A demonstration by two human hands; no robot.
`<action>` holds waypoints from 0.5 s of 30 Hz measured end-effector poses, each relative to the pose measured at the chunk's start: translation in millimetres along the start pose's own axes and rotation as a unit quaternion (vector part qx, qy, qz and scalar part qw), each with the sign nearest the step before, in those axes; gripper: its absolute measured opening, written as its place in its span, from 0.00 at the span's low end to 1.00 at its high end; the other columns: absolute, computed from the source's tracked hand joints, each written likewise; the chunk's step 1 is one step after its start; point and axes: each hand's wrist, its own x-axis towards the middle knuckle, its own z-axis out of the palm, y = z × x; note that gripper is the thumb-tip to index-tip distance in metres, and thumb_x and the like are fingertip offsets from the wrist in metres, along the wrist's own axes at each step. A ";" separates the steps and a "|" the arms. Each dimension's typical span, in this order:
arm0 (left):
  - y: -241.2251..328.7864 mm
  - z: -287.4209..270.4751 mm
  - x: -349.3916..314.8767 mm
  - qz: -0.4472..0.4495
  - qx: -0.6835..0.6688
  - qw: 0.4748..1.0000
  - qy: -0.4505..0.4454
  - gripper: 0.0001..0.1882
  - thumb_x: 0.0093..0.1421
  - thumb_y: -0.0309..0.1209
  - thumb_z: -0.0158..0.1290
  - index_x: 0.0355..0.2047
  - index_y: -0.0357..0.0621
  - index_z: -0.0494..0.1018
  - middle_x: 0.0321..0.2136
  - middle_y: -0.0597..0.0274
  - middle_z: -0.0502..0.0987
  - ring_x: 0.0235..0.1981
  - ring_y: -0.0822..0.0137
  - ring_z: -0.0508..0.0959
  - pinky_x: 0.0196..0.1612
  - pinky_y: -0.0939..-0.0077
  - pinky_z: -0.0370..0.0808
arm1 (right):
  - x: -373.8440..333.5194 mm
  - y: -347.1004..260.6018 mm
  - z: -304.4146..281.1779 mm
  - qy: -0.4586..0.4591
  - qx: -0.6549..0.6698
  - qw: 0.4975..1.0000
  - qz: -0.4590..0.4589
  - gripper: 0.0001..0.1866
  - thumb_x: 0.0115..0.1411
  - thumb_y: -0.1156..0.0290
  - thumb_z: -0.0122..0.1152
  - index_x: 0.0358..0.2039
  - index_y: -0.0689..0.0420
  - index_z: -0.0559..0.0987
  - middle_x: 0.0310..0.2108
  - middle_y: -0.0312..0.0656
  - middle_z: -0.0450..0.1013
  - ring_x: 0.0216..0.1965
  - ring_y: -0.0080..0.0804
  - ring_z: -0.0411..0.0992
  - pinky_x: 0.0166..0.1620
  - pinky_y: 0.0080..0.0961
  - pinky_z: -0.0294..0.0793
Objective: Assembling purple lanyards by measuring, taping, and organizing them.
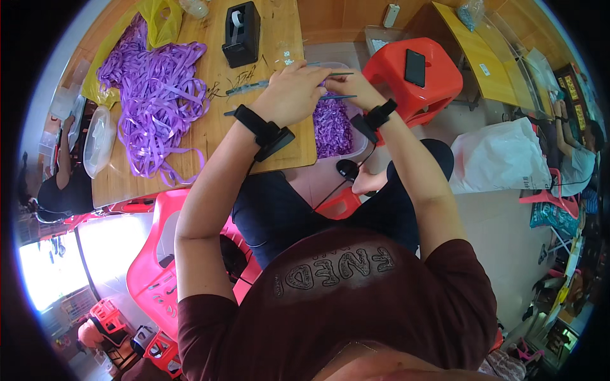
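My left hand (297, 91) is closed at the table's right edge, its fingers bent over thin dark rods (338, 97) that stick out on both sides of it. Close beside it, my right hand (354, 90) is closed too, fingertips at the rods' right ends; what it pinches is hidden. Below both hands is a clear plastic tub (361, 141) filled with small purple ribbon pieces (333, 130). A large tangled heap of purple ribbon (159, 95) lies on the table to the left, partly in a yellow bag (164, 25).
The wooden table (267, 143) carries a black tape dispenser (241, 37) and a clear lid (100, 141). A red stool (429, 79) with a phone (415, 68) stands right, near a white sack (499, 159). Other people sit at far left and far right.
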 end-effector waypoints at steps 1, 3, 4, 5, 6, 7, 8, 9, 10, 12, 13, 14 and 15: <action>-1.9 1.4 -0.5 0.002 0.000 1.000 0.000 0.22 0.60 0.30 0.48 0.56 0.45 0.70 0.45 0.48 0.76 0.51 0.47 0.72 0.53 0.56 0.69 | -6.0 8.5 7.2 0.012 0.027 1.000 -0.001 0.10 0.64 0.71 0.59 0.40 0.64 0.82 0.30 0.33 0.76 0.32 0.19 0.72 0.36 0.19 0.72; -1.3 1.0 -2.0 -0.021 0.002 1.000 0.003 0.22 0.61 0.32 0.47 0.56 0.46 0.71 0.43 0.49 0.76 0.51 0.47 0.72 0.53 0.55 0.69 | -26.1 32.9 24.3 0.025 0.084 0.995 0.039 0.10 0.65 0.69 0.59 0.37 0.64 0.81 0.28 0.34 0.75 0.30 0.19 0.72 0.34 0.19 0.72; 0.0 0.2 -1.4 -0.020 0.002 1.000 0.004 0.22 0.61 0.32 0.47 0.56 0.46 0.71 0.43 0.49 0.76 0.51 0.47 0.72 0.53 0.55 0.69 | -37.0 43.7 31.5 0.036 0.140 0.986 0.079 0.11 0.65 0.67 0.60 0.33 0.64 0.81 0.26 0.35 0.75 0.28 0.18 0.72 0.32 0.19 0.71; 1.1 -0.5 -1.9 -0.024 0.000 1.000 -0.005 0.22 0.61 0.32 0.47 0.56 0.46 0.71 0.44 0.49 0.76 0.52 0.48 0.72 0.54 0.55 0.69 | -48.8 52.4 36.0 0.035 0.139 0.986 0.079 0.11 0.65 0.67 0.60 0.33 0.64 0.81 0.26 0.35 0.75 0.28 0.18 0.72 0.32 0.19 0.71; 2.1 -1.3 -3.2 -0.028 -0.002 1.000 -0.014 0.22 0.61 0.32 0.47 0.56 0.46 0.71 0.46 0.49 0.76 0.52 0.48 0.72 0.55 0.55 0.69 | -62.4 58.8 38.6 0.013 0.110 0.983 0.149 0.12 0.65 0.65 0.60 0.32 0.63 0.80 0.24 0.36 0.75 0.25 0.20 0.72 0.30 0.19 0.72; 2.7 -1.9 -3.9 -0.029 -0.002 0.999 -0.013 0.22 0.61 0.32 0.47 0.56 0.46 0.71 0.46 0.49 0.76 0.52 0.48 0.72 0.55 0.55 0.69 | -75.0 65.7 42.6 -0.009 0.079 0.973 0.218 0.13 0.65 0.64 0.61 0.30 0.62 0.80 0.22 0.37 0.74 0.22 0.21 0.73 0.28 0.20 0.73; 1.6 -0.6 -4.4 -0.020 0.004 1.000 -0.007 0.22 0.61 0.32 0.47 0.56 0.46 0.71 0.47 0.49 0.75 0.53 0.48 0.72 0.56 0.56 0.69 | -87.3 71.7 50.0 -0.010 0.079 0.972 0.220 0.13 0.65 0.64 0.61 0.30 0.62 0.80 0.22 0.37 0.74 0.22 0.21 0.73 0.28 0.20 0.73; 1.8 -0.2 -5.3 -0.010 0.011 1.000 -0.002 0.22 0.62 0.32 0.47 0.56 0.46 0.71 0.49 0.49 0.75 0.53 0.48 0.72 0.56 0.57 0.68 | -100.2 75.9 58.6 0.005 0.057 0.963 0.265 0.14 0.64 0.63 0.61 0.30 0.62 0.80 0.21 0.38 0.75 0.20 0.23 0.73 0.25 0.20 0.74; 1.8 0.6 -5.7 -0.011 0.009 1.000 -0.003 0.22 0.62 0.32 0.47 0.56 0.46 0.71 0.49 0.49 0.75 0.53 0.48 0.72 0.56 0.57 0.68 | -112.4 80.1 65.5 0.020 0.034 0.950 0.310 0.14 0.64 0.62 0.62 0.31 0.62 0.80 0.20 0.39 0.75 0.18 0.24 0.73 0.23 0.21 0.74; 2.6 -1.3 -3.9 -0.037 0.006 0.999 -0.017 0.22 0.62 0.33 0.47 0.57 0.47 0.71 0.51 0.49 0.75 0.54 0.47 0.72 0.58 0.58 0.68 | -132.6 82.3 75.4 0.010 0.059 0.937 0.344 0.14 0.64 0.62 0.62 0.32 0.62 0.80 0.22 0.39 0.76 0.18 0.24 0.73 0.23 0.21 0.75; 3.7 -1.2 -4.5 -0.046 0.021 0.999 -0.018 0.21 0.63 0.34 0.47 0.56 0.47 0.72 0.50 0.49 0.75 0.54 0.47 0.72 0.57 0.58 0.69 | -140.9 83.7 79.3 0.000 0.082 0.923 0.377 0.14 0.63 0.62 0.63 0.33 0.62 0.80 0.23 0.40 0.77 0.19 0.25 0.74 0.23 0.21 0.76; 4.7 -1.1 -2.1 -0.045 0.019 0.999 -0.019 0.21 0.63 0.34 0.47 0.56 0.47 0.72 0.50 0.49 0.75 0.54 0.47 0.72 0.57 0.58 0.69 | -146.4 85.7 78.5 0.002 0.083 0.922 0.378 0.14 0.63 0.62 0.63 0.33 0.62 0.80 0.23 0.40 0.77 0.19 0.25 0.74 0.23 0.21 0.76; 5.2 -1.3 0.2 -0.064 0.013 0.997 -0.035 0.22 0.63 0.35 0.46 0.57 0.49 0.71 0.52 0.50 0.74 0.57 0.49 0.70 0.59 0.56 0.67 | -150.2 88.0 76.9 0.010 0.153 0.907 0.392 0.13 0.63 0.62 0.63 0.35 0.61 0.80 0.26 0.41 0.77 0.20 0.25 0.74 0.23 0.21 0.76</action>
